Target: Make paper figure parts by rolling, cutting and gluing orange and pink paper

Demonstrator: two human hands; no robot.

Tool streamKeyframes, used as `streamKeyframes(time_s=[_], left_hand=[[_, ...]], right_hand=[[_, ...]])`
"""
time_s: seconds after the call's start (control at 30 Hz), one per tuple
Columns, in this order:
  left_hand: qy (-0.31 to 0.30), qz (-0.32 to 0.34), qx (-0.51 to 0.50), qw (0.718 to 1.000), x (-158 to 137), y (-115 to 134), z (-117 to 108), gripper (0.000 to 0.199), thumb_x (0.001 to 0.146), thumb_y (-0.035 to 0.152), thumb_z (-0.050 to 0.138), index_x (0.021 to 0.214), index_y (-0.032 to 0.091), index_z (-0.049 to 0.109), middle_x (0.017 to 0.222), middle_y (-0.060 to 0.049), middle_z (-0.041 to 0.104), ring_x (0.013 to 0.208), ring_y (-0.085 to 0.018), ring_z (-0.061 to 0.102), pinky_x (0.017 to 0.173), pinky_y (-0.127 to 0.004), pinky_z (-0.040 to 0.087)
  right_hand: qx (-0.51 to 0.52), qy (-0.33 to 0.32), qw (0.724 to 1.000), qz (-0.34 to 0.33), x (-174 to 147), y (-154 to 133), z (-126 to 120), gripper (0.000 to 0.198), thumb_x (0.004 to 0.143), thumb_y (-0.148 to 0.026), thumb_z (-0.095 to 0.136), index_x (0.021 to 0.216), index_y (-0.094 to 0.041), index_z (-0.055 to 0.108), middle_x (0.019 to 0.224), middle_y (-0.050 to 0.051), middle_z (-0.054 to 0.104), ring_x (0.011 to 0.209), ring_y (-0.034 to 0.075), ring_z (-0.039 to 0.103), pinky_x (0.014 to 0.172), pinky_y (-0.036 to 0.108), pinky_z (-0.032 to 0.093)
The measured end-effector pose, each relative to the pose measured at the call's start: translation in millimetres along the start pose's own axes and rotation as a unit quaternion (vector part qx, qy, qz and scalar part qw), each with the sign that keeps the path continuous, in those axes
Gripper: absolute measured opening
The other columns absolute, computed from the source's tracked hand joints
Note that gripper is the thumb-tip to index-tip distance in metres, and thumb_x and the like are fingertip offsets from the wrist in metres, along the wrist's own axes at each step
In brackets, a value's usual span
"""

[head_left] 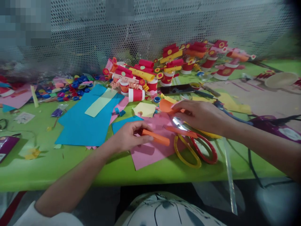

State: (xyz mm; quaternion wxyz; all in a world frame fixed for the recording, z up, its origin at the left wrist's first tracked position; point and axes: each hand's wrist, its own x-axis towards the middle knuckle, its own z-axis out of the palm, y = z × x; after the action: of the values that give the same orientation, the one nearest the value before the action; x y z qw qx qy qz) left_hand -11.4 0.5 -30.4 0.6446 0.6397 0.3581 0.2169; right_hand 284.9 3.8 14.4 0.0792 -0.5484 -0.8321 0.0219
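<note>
Currently, orange paper in both hands

Over the pink paper sheet [144, 157], the left hand [130, 135] has its grip closed round an orange paper roll [160, 138]. The right hand's [202, 113] grip is pinched on the edge of a curved orange paper piece [166, 106], just above the scissors [179, 123], whose red and yellow handles point toward the near edge of the green tabletop [113, 172]. Beyond, a red-and-white paper cup [136, 95] lies on its side.
</note>
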Motion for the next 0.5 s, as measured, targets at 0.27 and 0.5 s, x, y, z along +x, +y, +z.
streamKeyframes(time_s=[0.27, 0.5], left_hand=[[0.023, 0.013, -0.035, 0.999, 1, -1, 1, 0.038, 0.083, 0.041, 0.082, 0.109, 0.015, 0.071, 0.088, -0.003, 0.067, 0.069, -0.011, 0.059, 0.060, -0.023, 0.051], [0.024, 0.008, -0.001, 1.000, 1, 1, 2, 0.034, 0.087, 0.037, 0.075, 0.115, 0.017, 0.069, 0.103, -0.006, 0.070, 0.069, -0.011, 0.061, 0.060, -0.024, 0.054]], right_hand=[[0.201, 0.000, 0.979, 0.037, 0, -16, -6, 0.032, 0.091, -0.053, 0.056, 0.074, -0.026, 0.055, 0.060, -0.003, 0.060, 0.055, 0.016, 0.053, 0.052, 0.029, 0.035], [0.207, -0.003, 0.978, 0.030, 0, -39, -23, 0.026, 0.089, -0.050, 0.059, 0.079, -0.026, 0.060, 0.066, -0.001, 0.063, 0.058, 0.018, 0.053, 0.056, 0.033, 0.037]])
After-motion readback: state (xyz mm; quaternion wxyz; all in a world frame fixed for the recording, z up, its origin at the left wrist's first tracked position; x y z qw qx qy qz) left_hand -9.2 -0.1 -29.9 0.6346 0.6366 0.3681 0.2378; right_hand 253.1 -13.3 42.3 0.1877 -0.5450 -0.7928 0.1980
